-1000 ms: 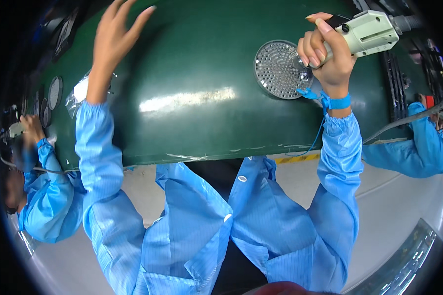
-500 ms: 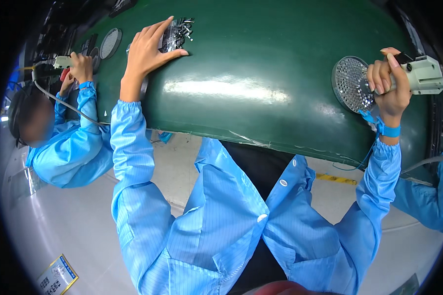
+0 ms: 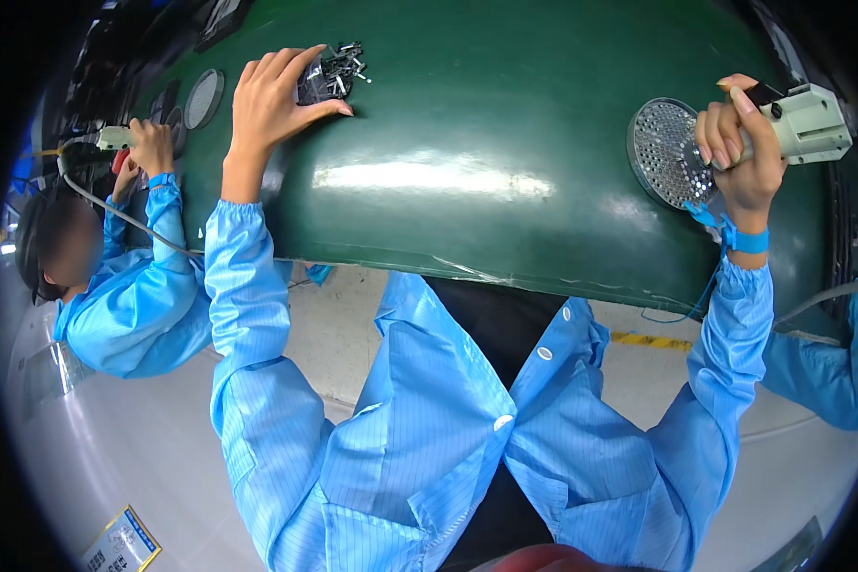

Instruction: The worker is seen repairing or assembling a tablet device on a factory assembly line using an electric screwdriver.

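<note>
My left hand point(image 3: 267, 100) is at the far left of the green table, thumb and forefinger spread wide around a clear plastic bag point(image 3: 312, 84). Small dark and silvery parts point(image 3: 346, 67), like short screws or pins, spill from the bag's far side. Over on the right, my right hand point(image 3: 751, 153) wraps around a pale pistol-like power tool point(image 3: 810, 124), seemingly an electric screwdriver. Its front end points left, over a round metal dish point(image 3: 654, 143) with rows of small holes or bits. The tool's tip is hidden by my fingers.
A co-worker point(image 3: 129, 286) in a blue smock sits at the left, holding a similar tool point(image 3: 114, 138). Another round dish point(image 3: 203, 98) lies near them. A grey cable point(image 3: 114, 214) runs down there. Another blue sleeve point(image 3: 820, 377) shows at the right edge.
The view has shifted slightly. My right hand and the tool appear a little higher and further left. My left hand keeps its spread pose by the bag.
</note>
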`<state>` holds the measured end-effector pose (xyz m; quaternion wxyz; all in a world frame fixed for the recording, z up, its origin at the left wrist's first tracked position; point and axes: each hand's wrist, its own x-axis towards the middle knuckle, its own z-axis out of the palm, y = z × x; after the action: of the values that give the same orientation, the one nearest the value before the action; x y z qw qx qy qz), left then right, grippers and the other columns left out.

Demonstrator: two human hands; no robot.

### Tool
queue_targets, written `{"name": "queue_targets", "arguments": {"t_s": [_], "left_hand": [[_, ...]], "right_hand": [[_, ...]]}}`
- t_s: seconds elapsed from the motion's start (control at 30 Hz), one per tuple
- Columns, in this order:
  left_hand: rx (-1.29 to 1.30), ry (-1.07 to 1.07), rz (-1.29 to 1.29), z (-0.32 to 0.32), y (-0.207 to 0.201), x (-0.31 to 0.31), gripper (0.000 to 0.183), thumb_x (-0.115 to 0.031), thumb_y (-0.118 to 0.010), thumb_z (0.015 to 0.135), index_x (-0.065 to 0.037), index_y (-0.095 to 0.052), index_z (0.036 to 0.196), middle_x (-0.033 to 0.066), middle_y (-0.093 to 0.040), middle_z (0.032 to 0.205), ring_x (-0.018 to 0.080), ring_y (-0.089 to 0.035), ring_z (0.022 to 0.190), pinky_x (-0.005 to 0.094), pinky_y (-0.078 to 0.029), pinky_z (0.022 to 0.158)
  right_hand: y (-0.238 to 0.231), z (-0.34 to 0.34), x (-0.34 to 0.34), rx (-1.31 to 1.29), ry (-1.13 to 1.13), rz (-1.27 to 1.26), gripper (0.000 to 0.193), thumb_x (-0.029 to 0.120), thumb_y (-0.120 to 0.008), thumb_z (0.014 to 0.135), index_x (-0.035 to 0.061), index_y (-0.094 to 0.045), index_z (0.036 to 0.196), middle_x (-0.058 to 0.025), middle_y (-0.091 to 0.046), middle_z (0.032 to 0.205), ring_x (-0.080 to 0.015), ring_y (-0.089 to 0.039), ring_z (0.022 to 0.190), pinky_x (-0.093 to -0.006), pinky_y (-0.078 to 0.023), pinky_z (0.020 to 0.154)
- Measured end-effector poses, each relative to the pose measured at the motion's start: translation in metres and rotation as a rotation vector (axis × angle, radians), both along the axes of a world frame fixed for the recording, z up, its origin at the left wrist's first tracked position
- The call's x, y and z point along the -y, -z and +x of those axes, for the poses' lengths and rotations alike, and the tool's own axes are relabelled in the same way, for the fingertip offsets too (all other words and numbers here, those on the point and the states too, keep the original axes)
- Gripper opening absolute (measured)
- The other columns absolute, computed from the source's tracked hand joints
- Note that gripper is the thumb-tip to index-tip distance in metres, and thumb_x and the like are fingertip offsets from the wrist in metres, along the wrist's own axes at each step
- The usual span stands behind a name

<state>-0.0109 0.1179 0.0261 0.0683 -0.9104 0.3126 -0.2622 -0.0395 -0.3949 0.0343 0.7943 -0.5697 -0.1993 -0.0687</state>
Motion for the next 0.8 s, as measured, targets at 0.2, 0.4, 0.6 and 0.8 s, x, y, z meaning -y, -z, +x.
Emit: {"name": "queue_targets", "arguments": {"t_s": [0.2, 0.4, 0.6, 0.8], "left_hand": [[-0.108, -0.028, -0.176, 0.006, 0.01, 0.032, 0.08, -0.058, -0.078, 0.079, -0.015, -0.059, 0.144, 0.0109, -0.061, 0.143, 0.0315, -0.054, 0.135, 0.0472, -0.039, 0.115], [-0.163, 0.044, -0.081, 0.006, 0.016, 0.033, 0.051, -0.041, -0.079, 0.087, -0.01, -0.072, 0.126, 0.0086, -0.071, 0.127, 0.0293, -0.067, 0.114, 0.0411, -0.05, 0.102], [0.019, 0.127, -0.03, 0.0, 0.002, 0.051, 0.038, -0.03, -0.079, 0.088, -0.01, -0.075, 0.12, 0.0056, -0.073, 0.125, 0.0281, -0.068, 0.111, 0.0424, -0.05, 0.103], [0.05, 0.299, -0.234, -0.004, -0.008, 0.096, 0.028, -0.025, -0.076, 0.09, -0.01, -0.078, 0.113, 0.0063, -0.075, 0.118, 0.0271, -0.069, 0.109, 0.0402, -0.05, 0.099]], "right_hand": [[0.005, -0.003, 0.008, -0.051, -0.026, -0.064, 0.032, 0.019, -0.049, 0.103, -0.0088, -0.057, 0.118, 0.0042, -0.032, 0.058, -0.0079, -0.034, 0.047, -0.0276, -0.036, 0.049], [0.009, 0.004, 0.001, 0.011, -0.072, -0.069, 0.033, 0.021, -0.049, 0.104, -0.0076, -0.059, 0.117, 0.0028, -0.034, 0.057, -0.0107, -0.038, 0.049, -0.0303, -0.038, 0.05], [-0.006, -0.01, -0.013, -0.134, 0.037, 0.046, 0.016, 0.012, -0.056, 0.101, -0.0028, -0.06, 0.104, 0.0017, -0.038, 0.051, -0.0106, -0.036, 0.036, -0.029, -0.039, 0.038], [-0.008, -0.011, -0.016, -0.126, -0.01, 0.008, 0.02, 0.015, -0.054, 0.102, -0.0041, -0.059, 0.106, 0.0012, -0.036, 0.05, -0.0113, -0.035, 0.036, -0.0302, -0.039, 0.038]]}}
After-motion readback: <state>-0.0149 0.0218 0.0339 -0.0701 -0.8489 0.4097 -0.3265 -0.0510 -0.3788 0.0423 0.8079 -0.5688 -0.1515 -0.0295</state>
